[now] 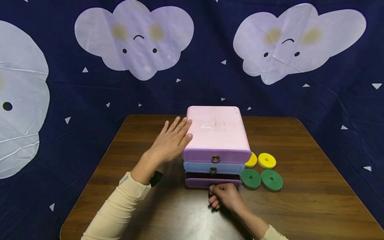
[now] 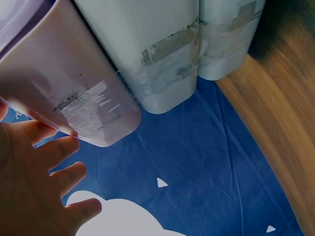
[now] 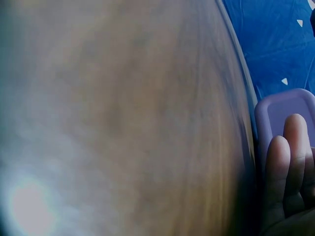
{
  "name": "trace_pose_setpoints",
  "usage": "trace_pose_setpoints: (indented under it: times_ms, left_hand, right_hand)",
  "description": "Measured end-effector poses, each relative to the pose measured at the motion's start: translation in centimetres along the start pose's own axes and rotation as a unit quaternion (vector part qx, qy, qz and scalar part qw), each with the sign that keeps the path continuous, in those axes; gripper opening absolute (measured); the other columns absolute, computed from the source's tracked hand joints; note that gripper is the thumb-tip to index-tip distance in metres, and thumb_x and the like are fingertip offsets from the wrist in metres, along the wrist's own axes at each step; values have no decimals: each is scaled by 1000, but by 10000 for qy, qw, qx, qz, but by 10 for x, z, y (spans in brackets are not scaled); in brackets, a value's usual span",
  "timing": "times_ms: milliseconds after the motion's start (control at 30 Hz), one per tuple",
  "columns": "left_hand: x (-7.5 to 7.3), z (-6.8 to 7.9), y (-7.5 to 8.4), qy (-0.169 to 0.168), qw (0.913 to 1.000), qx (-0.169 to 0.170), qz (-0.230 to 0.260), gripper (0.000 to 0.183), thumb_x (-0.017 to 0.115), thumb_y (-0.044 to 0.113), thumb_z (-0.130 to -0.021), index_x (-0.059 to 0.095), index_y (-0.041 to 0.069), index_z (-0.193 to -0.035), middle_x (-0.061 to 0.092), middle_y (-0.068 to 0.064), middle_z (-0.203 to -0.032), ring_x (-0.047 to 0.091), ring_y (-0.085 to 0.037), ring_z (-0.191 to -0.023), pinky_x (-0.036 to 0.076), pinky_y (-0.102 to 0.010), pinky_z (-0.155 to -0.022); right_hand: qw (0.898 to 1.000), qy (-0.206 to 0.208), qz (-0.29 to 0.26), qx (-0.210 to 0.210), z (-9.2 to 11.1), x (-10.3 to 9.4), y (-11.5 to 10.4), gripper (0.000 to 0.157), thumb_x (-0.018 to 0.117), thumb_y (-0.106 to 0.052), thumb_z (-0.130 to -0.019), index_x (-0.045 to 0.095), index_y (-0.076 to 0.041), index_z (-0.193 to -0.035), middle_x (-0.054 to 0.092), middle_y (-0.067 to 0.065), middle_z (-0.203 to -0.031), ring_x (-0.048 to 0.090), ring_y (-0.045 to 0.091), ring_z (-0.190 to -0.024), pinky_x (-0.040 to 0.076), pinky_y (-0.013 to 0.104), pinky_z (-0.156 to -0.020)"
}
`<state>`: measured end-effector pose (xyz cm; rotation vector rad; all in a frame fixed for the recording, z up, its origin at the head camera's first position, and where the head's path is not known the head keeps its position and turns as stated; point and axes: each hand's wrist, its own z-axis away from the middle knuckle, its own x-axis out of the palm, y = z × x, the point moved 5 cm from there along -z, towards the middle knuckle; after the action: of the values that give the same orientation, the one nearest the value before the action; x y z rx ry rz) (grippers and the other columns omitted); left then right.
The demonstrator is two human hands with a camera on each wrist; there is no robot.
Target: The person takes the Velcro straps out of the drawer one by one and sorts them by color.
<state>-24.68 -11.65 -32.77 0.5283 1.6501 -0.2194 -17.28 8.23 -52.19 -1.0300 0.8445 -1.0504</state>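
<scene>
Nearest the camera, a cream sleeve (image 1: 111, 213) is seen on the left arm, with a dark band (image 1: 156, 178) worn at the wrist. The right hand (image 1: 226, 196) is placed at the middle of the front of the bottom drawer (image 1: 196, 183); the drawer is pinched there between thumb and curled fingers, no gap being visible. The pull itself is hidden by the fingers. The drawer is held slightly out, a dark opening being exposed just behind its purple front.

Directly above the grip, the blue middle drawer (image 1: 198, 166) and the purple top drawer (image 1: 198, 156) are found closed, each fitted with a ring pull. The pink box (image 1: 219, 133) is topped above these. Beyond the grip and to its left, the left hand (image 1: 171, 141) is laid with fingers extended and slightly spread against the box's left side; nothing is gripped by it. Clear tape (image 2: 93, 110) is seen on that side.

To the right of the grip, two green discs (image 1: 271, 185) are laid on the table (image 1: 312, 206); farther off, two yellow discs (image 1: 271, 164), one partly covered by the box.
</scene>
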Motion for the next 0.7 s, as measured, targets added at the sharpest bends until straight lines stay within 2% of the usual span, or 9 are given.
trace_pose_setpoints:
  times_ms: [267,700]
  left_hand:
    - [0,1,0,6,10000,5,-34,57,15,49,-102,10,23,-153,11,1,-160,0,-19,-149,3,-51,-120]
    - [0,1,0,53,10000,13,0,57,16,49,-102,11,23,-153,12,1,-160,1,-20,-150,2,-51,-120]
  right_hand:
    - [10000,-42,30,9,17,4,4,37,59,-27,-92,62,9,-86,69,4,-60,61,7,-45,54,28,-48]
    - [9996,-206,190,40,39,12,15,39,55,-28,-95,63,9,-85,70,9,-63,61,7,-44,52,26,-45]
